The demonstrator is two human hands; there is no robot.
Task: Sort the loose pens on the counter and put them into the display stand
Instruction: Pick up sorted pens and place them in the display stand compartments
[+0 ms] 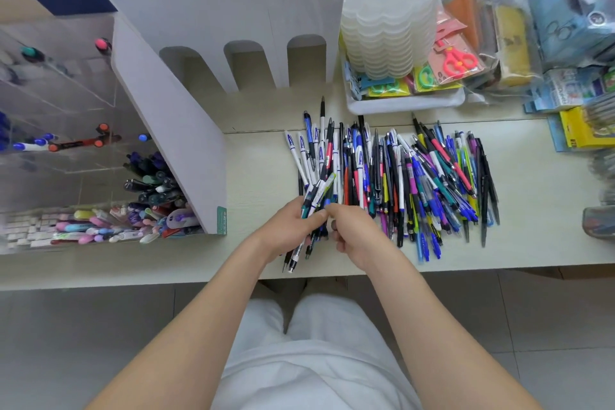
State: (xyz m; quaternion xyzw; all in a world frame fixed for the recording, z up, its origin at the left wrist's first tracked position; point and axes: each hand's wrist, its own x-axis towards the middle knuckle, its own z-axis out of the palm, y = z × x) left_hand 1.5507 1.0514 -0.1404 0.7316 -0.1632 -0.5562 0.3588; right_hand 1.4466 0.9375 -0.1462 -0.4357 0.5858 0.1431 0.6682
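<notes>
The counter (253,176) is a pale surface with a joint line running left to right behind its middle.

- Centre to right: loose pens (416,176) lie in one dense pile, mostly pointing front to rear, reaching close to the front edge.
- Left edge: the stand (66,110), clear tiers with a white side panel, holds pens and markers.
- Rear centre: a white box (233,10) with three arched openings.
- Rear right: a white tray (399,103), just behind the pile.
- Right rear corner: bagged goods (499,43).
- Right edge: a yellow pack (579,130), with a pouch (599,220) nearer the front.
</notes>
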